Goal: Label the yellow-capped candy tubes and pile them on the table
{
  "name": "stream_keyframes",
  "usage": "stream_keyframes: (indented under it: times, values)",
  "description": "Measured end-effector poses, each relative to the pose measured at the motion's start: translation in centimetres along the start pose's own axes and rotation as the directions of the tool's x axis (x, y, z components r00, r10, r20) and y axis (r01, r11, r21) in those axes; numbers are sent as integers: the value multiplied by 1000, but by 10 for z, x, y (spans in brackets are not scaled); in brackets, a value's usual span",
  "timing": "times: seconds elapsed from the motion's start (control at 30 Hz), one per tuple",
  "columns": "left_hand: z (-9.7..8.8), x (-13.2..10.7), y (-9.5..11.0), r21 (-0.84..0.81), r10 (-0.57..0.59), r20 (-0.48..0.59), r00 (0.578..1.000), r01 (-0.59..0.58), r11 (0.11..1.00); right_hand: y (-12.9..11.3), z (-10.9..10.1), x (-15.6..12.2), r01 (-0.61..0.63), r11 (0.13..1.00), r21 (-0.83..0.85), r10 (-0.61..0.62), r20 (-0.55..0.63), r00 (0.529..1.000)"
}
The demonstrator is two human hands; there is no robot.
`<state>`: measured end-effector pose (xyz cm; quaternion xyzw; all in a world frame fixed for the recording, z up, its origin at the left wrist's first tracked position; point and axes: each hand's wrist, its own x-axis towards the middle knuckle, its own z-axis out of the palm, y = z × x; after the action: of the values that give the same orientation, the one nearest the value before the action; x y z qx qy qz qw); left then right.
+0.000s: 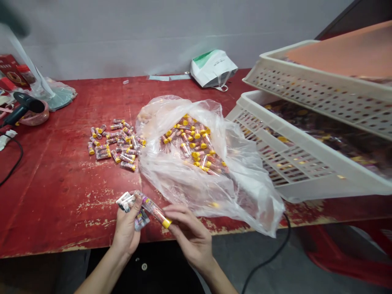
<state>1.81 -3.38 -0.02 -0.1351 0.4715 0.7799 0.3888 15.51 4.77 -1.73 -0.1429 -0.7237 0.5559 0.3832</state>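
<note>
Near the front edge of the table, my left hand [127,228] is closed on a small stack of printed plastic sleeves [141,220], its thumb pressed on top. A clear tube with a yellow cap [154,210] slants between my hands, its far end against my left thumb. The fingers and thumb of my right hand [194,239] close around its capped end. A translucent plastic bag [183,192] lies open beyond, with many similar tubes [185,149] inside. To its left, a loose group of yellow-capped tubes [116,143] in printed sleeves lies on the table.
The red table [61,183] has worn paint. Two stacked white crates [294,175] of tubes stand at right, an orange sheet [343,53] over the upper one. A white paper bag [212,69] lies at the back. A hair dryer [26,106] and bowl [38,116] sit left.
</note>
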Motion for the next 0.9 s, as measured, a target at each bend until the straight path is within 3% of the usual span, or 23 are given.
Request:
stream_keyframes:
  times: [0.1,0.17,0.27,0.43,0.6,0.7,0.77,0.83,0.9]
  values:
    - [0,-2,0,27,-19,58,998,17,999,1,5,3,-35,998,-49,39,78,996]
    - [0,-4,1,39,-1,93,996,-2,999,1,11,8,19,996,-87,-9,104,995]
    - [0,-4,2,53,37,101,994,-43,998,4,21,17,78,994,-77,-78,3,997]
    - [-2,6,4,44,75,59,995,-78,996,18,37,27,51,998,-26,-53,-115,992]
    - [-1,37,9,4,116,28,993,-117,993,44,55,46,-121,988,98,134,-151,979]
    - [-4,60,16,-89,114,15,993,-112,990,64,76,75,-267,951,155,293,-187,938]
    - [-9,73,20,-131,96,-27,995,-98,986,79,85,107,-302,945,126,324,-225,919]
    - [-16,82,25,-123,69,-75,995,-77,989,92,81,145,-297,953,60,303,-247,921]
    - [-24,86,29,-103,43,-110,993,-54,993,100,60,185,-294,956,-16,278,-277,920]
